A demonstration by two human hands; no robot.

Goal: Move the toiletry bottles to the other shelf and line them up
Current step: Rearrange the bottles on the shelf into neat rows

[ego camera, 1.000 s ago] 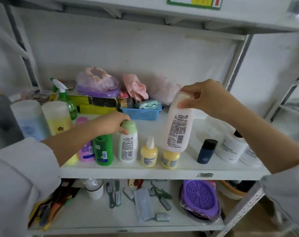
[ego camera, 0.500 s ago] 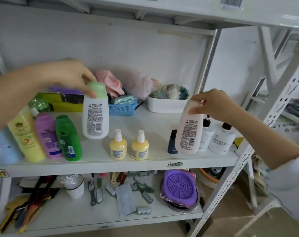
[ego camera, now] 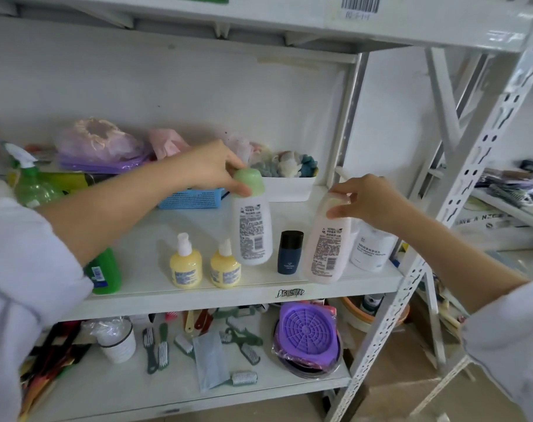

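Observation:
My left hand (ego camera: pixel 212 167) grips the green cap of a white bottle (ego camera: pixel 253 231) and holds it above the middle shelf (ego camera: pixel 198 295), behind two small yellow pump bottles (ego camera: pixel 186 264). My right hand (ego camera: pixel 367 201) holds a pale pink bottle (ego camera: pixel 327 248) by its top, near the shelf's right front edge. A small dark blue bottle (ego camera: pixel 290 252) stands between the two held bottles. A white jar-like bottle (ego camera: pixel 370 248) stands behind the pink one. A green bottle (ego camera: pixel 105 272) shows under my left sleeve.
At the shelf's back sit a blue basket (ego camera: pixel 192 198), a white tub (ego camera: pixel 289 187), bagged items (ego camera: pixel 97 144) and a green spray bottle (ego camera: pixel 30 184). The lower shelf holds brushes (ego camera: pixel 155 348), a purple round lid (ego camera: pixel 307 330) and a white cup (ego camera: pixel 117 342). A second rack (ego camera: pixel 508 202) stands at right.
My left hand has carried the green-capped bottle to the right, now over the yellow pump bottles. The pink bottle in my right hand stays near the shelf's right end. The camera turned right.

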